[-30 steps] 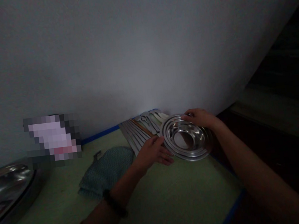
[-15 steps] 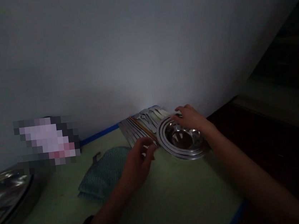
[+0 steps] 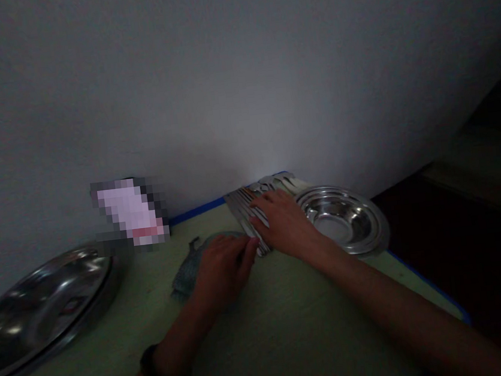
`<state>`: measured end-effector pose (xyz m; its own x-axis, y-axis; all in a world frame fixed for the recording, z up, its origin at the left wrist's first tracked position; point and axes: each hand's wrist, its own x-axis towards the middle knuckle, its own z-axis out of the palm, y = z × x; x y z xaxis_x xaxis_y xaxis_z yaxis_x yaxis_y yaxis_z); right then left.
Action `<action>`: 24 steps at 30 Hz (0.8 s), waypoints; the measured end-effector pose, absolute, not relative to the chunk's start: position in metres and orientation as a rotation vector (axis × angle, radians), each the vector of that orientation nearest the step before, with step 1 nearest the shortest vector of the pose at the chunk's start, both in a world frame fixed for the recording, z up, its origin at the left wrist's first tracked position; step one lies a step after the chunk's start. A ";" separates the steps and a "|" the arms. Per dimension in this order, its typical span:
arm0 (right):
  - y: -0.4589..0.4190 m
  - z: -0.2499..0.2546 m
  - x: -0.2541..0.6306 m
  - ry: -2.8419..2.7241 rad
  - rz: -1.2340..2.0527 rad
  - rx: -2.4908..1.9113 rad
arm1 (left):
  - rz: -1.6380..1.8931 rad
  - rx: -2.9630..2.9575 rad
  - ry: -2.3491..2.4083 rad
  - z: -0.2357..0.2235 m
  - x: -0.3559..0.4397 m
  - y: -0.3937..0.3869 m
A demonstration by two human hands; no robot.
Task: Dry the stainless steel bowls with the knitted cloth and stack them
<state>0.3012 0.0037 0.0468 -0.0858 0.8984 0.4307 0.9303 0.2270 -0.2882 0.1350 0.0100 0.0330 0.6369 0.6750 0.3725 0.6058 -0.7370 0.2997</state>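
Two half-curled hands (image 3: 284, 223), any grip indiscernible, in front of partly hidden cutlery (image 3: 241, 209) and cloth (image 3: 187, 275).

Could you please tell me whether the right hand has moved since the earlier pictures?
Yes: the right hand has moved left, from the bowls to the cutlery.

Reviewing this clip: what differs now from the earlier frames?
The right hand has let go of the stacked metal bowls and moved left over the cutlery. The left hand has shifted left from near the bowls, now partly covering the teal cloth. The view has turned, so things sit further right; the cutlery, cloth and metal basin otherwise look unmoved.
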 end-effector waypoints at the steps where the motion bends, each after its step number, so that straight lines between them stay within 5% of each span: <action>1: 0.006 0.048 0.290 -1.989 -0.069 -1.622 | 0.756 2.769 1.093 0.037 0.120 0.010; 7: 0.015 0.028 0.214 -2.244 0.042 -1.295 | 1.027 2.951 1.526 0.052 0.016 0.007; 11: 0.012 0.000 0.179 -2.396 0.093 -1.157 | 0.707 2.709 2.090 0.053 -0.036 0.013; 16: 0.008 -0.018 0.171 -2.372 0.181 -1.097 | 0.188 2.396 2.023 0.057 -0.068 0.016; 24: 0.011 -0.021 0.172 -2.343 0.232 -1.085 | 0.032 2.440 2.018 0.103 -0.074 0.017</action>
